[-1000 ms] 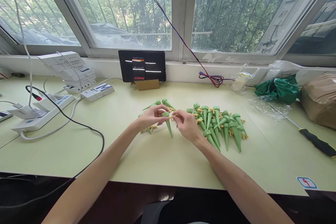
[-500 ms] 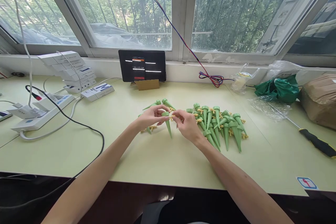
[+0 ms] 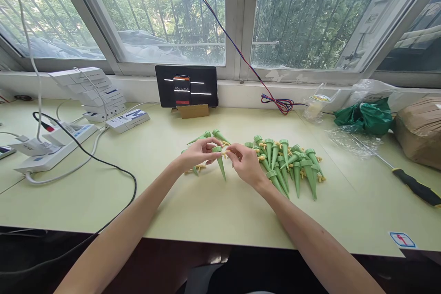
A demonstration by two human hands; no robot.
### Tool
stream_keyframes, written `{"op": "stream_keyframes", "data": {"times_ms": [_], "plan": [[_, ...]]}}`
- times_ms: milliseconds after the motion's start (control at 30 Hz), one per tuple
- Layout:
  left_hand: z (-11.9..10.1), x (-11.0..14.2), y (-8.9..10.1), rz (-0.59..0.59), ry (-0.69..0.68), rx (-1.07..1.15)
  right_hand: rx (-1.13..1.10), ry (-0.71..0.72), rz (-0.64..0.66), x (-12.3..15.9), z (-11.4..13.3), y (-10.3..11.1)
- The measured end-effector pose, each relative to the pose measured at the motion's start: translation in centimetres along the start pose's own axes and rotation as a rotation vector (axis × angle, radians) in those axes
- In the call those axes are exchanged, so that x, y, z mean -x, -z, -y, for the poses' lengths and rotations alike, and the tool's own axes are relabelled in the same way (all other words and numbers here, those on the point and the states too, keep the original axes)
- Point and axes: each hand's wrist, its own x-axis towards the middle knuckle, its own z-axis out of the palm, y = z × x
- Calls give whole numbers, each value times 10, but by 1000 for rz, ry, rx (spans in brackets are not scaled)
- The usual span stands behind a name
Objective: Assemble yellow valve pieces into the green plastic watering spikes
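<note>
My left hand [image 3: 200,152] grips a green plant watering spike [image 3: 221,168] by its ribbed cap, with the pointed end hanging down. A small yellow valve [image 3: 223,153] sticks out at the side of the cap, and my right hand [image 3: 243,161] pinches its outer end between thumb and fingers. Right beside my right hand lies a pile of green spikes [image 3: 284,161] with yellow valves. Behind and under my left hand are a few more spikes [image 3: 220,136] and loose yellow valves [image 3: 200,168], partly hidden by the hand.
A tablet [image 3: 186,87] showing a timer leans on a cardboard stand at the back. To the left are white boxes [image 3: 99,94], a power strip [image 3: 57,149] and cables. On the right lie a screwdriver [image 3: 415,187], a green plastic bag [image 3: 363,118] and a brown package [image 3: 418,131].
</note>
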Motion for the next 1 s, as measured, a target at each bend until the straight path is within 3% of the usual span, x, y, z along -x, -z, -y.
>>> {"op": "stream_keyframes", "data": {"times_ms": [1000], "plan": [[5, 0, 0, 18, 0, 42, -82, -56, 21, 2, 2, -2]]}}
